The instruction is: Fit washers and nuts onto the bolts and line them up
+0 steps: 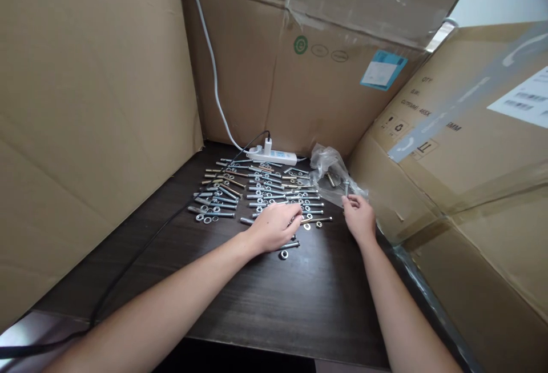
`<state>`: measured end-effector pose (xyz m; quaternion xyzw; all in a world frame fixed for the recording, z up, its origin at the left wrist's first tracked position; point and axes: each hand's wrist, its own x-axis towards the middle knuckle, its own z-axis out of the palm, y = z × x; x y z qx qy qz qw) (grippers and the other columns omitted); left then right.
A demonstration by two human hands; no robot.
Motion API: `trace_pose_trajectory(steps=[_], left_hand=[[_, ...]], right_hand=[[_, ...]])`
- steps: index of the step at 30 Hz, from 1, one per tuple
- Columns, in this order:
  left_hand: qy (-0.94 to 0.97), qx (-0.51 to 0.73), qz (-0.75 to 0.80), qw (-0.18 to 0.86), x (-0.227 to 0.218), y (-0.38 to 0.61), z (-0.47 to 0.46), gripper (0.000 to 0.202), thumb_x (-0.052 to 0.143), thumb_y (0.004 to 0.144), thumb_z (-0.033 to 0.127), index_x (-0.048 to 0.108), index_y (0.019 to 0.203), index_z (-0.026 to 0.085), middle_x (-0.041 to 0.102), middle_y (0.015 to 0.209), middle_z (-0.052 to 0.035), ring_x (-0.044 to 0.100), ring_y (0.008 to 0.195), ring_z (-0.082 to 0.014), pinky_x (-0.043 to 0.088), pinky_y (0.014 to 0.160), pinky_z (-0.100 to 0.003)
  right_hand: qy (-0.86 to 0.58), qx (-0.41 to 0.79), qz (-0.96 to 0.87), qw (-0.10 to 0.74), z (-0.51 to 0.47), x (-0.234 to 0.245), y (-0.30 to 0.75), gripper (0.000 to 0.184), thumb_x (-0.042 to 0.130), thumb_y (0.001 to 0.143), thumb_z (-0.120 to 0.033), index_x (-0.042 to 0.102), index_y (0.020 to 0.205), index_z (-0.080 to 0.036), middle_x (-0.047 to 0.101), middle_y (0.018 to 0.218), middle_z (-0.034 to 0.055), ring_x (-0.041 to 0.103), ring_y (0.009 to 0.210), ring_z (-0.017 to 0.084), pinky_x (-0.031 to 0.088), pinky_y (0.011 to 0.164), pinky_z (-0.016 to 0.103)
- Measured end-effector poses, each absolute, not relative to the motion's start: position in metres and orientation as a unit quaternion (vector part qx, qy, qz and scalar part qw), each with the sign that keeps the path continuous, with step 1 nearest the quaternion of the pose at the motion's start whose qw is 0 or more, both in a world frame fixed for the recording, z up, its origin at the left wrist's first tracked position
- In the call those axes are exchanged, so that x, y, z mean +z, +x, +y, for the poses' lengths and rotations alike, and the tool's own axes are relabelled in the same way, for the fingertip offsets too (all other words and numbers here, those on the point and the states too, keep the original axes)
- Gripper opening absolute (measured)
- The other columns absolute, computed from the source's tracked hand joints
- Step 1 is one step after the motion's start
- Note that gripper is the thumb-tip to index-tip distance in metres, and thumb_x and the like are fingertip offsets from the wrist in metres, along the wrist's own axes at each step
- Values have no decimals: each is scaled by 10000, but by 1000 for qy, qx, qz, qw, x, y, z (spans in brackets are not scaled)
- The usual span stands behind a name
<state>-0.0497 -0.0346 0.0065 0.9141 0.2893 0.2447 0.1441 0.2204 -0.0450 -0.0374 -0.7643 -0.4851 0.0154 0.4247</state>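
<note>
Several metal bolts point(257, 187) with washers and nuts lie in rows on the dark wooden table point(274, 299). My left hand point(274, 225) rests over the near end of the rows, fingers curled down onto the bolts. My right hand point(358, 216) is to the right, its fingertips pinched on a small bolt point(346, 188) at the edge of a clear plastic bag point(331, 173). A loose washer point(283, 255) lies just in front of my left hand.
Large cardboard boxes point(85, 110) wall the table on the left, back and right. A white power strip point(272, 156) with a white cable lies at the back. A black cable point(128, 264) runs across the table's left side.
</note>
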Motion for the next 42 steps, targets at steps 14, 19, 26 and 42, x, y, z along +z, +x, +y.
trace_pose_trajectory(steps=[14, 19, 26, 42], left_hand=[[907, 244, 300, 167, 9, -56, -30, 275, 285, 967, 328, 520, 919, 193, 634, 852, -13, 576, 792, -163, 388, 728, -276], [906, 247, 301, 165, 7, -57, -30, 262, 293, 965, 332, 513, 931, 194, 638, 849, -12, 581, 805, -167, 395, 746, -283], [914, 229, 304, 141, 1, -55, -27, 155, 398, 914, 251, 534, 869, 193, 636, 848, -16, 579, 829, -176, 403, 753, -288], [928, 198, 265, 172, 8, -77, -21, 167, 438, 837, 127, 595, 824, 183, 591, 856, -25, 492, 868, -174, 401, 771, -291]], right_hand=[[-857, -11, -455, 239, 10, -25, 215, 242, 537, 793, -421, 667, 806, -217, 702, 838, 72, 627, 793, 249, 422, 650, 311], [-871, -6, -446, 204, 21, -28, 216, 276, 546, 771, -451, 687, 830, -222, 699, 876, 96, 632, 826, 268, 431, 656, 321], [-862, -15, -469, 194, 19, -14, 211, 351, 502, 797, -474, 702, 879, -198, 687, 857, 129, 624, 806, 276, 415, 645, 326], [-742, 38, -638, 202, -67, 8, 169, 174, 492, 786, -270, 656, 838, -247, 644, 677, -13, 566, 607, 155, 328, 534, 232]])
